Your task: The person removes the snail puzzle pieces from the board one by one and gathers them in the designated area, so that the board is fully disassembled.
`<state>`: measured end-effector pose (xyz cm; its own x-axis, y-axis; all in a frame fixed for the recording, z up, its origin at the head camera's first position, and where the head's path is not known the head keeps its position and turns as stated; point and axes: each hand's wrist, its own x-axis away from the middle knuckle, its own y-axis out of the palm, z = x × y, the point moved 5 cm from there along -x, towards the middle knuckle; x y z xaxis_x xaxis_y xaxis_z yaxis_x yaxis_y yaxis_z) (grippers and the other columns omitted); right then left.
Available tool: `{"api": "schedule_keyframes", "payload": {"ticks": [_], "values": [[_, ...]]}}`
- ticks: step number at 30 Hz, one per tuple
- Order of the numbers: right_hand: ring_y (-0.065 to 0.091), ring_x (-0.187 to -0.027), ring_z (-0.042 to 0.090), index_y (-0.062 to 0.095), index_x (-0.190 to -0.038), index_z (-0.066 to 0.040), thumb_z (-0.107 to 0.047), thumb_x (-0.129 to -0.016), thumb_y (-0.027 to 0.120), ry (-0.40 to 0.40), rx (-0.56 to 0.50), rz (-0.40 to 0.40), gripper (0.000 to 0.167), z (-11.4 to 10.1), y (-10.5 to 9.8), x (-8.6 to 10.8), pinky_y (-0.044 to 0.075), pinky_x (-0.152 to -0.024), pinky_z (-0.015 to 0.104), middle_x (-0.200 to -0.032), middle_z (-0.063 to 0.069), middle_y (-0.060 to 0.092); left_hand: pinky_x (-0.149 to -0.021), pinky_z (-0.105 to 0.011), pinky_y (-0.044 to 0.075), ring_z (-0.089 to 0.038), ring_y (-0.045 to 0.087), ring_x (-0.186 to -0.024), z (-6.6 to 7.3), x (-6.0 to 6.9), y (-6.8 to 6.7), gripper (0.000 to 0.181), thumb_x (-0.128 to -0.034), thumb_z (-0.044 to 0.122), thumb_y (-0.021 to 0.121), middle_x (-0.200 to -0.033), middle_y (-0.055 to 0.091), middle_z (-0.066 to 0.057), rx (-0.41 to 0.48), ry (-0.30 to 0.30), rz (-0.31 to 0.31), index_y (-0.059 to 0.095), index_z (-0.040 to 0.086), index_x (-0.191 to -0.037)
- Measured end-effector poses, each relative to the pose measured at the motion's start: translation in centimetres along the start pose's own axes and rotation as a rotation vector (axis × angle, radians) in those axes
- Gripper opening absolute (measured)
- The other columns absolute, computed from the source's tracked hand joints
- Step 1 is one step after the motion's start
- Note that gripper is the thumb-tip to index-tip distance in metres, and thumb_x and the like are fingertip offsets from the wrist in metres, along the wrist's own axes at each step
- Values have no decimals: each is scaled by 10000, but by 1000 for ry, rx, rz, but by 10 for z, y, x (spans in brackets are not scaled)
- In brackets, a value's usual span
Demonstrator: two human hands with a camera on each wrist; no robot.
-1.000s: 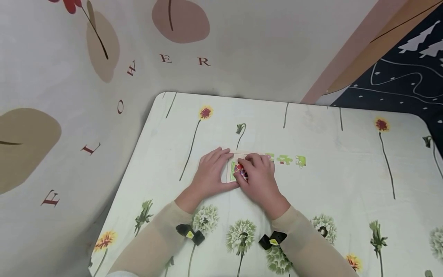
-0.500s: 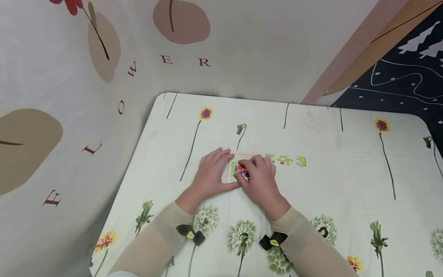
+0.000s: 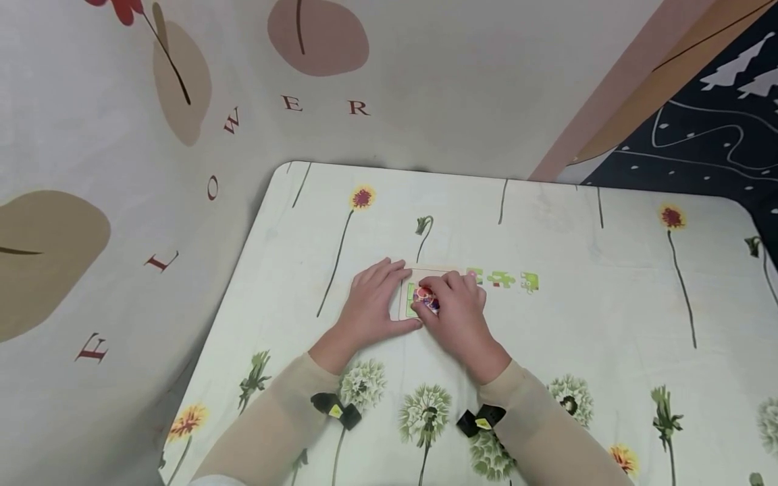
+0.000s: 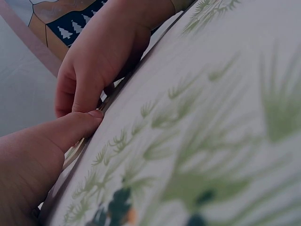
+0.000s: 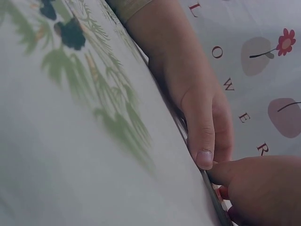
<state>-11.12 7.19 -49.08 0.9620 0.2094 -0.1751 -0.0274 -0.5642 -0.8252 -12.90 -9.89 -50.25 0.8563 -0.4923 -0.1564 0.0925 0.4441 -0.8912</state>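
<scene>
While the left hand (image 3: 371, 300) braces a shallow, pale board (image 3: 419, 274), long thumb along the near edge, fingers wide and nearly straight at the far left corner, the right hand (image 3: 457, 307) works above its middle. Right thumb and forefinger close narrowly about a red-and-purple piece (image 3: 427, 298), seemingly in a pinch; piece lies directly between those tips, over the board, right hand the nearer. Its long axis cannot be told, fingers covering part. Green shows just left of it. Beyond the right knuckles, three flat green jigsaw pieces: one partly hidden (image 3: 477, 276), one knobbed (image 3: 501, 279), one squarish with a notch (image 3: 529, 282). Beneath, smooth white flower-print cloth (image 3: 608, 290).
</scene>
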Motion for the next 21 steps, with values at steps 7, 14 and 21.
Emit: {"api": "schedule_keyframes", "payload": {"ticks": [7,14,21], "values": [[465,-1073,345,721,-1268,-166,-327,-955,824,33,-5,-29,366,1,0,-2,347,-967,603,-1120,63,602,-1211,-596,302,-346,328,-1559,0,0,-1,938,-815,610,858,-1637,467,-101,8,7,10,550,82,-1527],[463,-1140,378,658,-1244,-175,-304,-951,834,46,-49,-30,365,2,2,-1,322,-1010,642,-1191,87,618,-1216,-595,301,-345,328,-1558,0,0,0,947,-815,622,853,-1638,466,-100,-5,8,4,544,88,-1532],[473,-1141,375,654,-1248,-182,-296,-943,844,31,-49,-11,377,2,3,0,328,-1010,651,-1204,87,624,-1213,-599,302,-347,328,-1558,0,0,0,940,-815,612,861,-1638,465,-102,-2,7,6,546,89,-1530]]}}
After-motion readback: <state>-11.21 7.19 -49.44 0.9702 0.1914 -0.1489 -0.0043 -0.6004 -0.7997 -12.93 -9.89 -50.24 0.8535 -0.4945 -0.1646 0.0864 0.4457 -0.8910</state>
